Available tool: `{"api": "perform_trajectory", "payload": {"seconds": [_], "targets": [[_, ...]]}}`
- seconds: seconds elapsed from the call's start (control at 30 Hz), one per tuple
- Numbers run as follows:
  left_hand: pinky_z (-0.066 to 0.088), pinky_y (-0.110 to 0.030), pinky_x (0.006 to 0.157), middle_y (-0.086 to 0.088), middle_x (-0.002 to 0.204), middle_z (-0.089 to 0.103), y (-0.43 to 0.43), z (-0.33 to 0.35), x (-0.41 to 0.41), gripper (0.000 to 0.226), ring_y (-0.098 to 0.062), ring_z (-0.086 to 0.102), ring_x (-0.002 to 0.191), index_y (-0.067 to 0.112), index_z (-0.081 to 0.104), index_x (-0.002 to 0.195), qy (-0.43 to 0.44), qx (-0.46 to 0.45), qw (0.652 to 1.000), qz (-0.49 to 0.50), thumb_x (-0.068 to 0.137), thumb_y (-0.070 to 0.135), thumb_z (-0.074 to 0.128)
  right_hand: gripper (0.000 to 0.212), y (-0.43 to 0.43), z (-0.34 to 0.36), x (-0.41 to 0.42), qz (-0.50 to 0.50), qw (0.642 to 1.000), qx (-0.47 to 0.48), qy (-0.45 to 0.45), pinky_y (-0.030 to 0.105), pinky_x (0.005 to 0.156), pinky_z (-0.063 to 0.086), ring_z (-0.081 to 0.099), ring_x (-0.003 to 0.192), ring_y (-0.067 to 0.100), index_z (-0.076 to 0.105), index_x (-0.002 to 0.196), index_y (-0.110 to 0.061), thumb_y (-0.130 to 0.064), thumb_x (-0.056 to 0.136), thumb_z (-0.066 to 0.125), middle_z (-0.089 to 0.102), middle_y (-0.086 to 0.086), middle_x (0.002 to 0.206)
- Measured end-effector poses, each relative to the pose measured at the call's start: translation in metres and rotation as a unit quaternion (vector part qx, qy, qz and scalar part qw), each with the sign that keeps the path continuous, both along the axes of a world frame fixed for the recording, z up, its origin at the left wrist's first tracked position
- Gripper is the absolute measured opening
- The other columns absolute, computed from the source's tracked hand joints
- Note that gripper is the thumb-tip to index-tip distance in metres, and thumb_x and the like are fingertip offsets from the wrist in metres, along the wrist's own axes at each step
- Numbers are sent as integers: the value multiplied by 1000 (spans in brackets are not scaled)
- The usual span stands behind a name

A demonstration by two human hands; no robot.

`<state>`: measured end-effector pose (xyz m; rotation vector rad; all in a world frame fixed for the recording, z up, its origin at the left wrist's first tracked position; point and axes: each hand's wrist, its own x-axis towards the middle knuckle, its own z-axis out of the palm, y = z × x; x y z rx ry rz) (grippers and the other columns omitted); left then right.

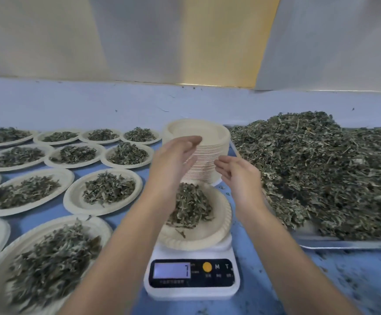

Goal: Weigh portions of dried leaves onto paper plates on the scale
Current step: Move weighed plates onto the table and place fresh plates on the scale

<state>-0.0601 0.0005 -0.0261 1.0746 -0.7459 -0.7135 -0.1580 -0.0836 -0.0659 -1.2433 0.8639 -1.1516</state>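
Blue table (332, 276): plate (207, 242) flat on scale (191, 291); left hand (171, 164), right hand (237, 173) loose, empty.

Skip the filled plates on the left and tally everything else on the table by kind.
Scale: 1
Plate of leaves on the scale: 1
Stack of empty plates: 1
Tray of loose leaves: 1
Total: 4
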Motion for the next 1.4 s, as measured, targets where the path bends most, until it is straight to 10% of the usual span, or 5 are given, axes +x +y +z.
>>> {"api": "perform_trajectory", "payload": {"seconds": [0.27, 0.47, 1.17, 1.4], "targets": [[43, -32, 101, 8, 107, 69, 21, -35, 53, 34, -9, 59, 110, 26, 69, 87, -84, 122, 982, 115, 92, 4, 44, 28, -2, -16, -1, -3, 999, 21, 29, 20, 80, 49, 66, 94, 11, 66, 97, -12, -1, 96, 41, 69, 2, 98], [41, -32, 102, 0, 116, 65, 19, -59, 59, 27, -13, 56, 114, 19, 66, 97, -54, 163, 978, 120, 93, 3, 45, 28, -2, -25, 2, 8, 999, 31, 34, 33, 98, 48, 64, 104, 20, 64, 103, -9, 0, 96, 38, 68, 10, 109], [41, -44, 103, -10, 118, 64, 29, -43, 86, 24, -30, 57, 112, 18, 66, 110, 100, 214, 969, 76, 89, 9, 58, 32, 14, 5, 36, 19, 1000, 1, -12, 32, 95, 51, 68, 100, 20, 68, 85, -7, 9, 84, 41, 71, 12, 101], [52, -35, 64, -10, 98, 68, 47, -20, 140, 25, -21, 64, 70, 11, 63, 115, 147, 174, 970, 84, 92, 7, 55, 23, 23, 29, 84, 51, 996, -35, 59, 35, 91, 49, 64, 99, 21, 69, 87, -9, 1, 84, 48, 70, 9, 99]]}}
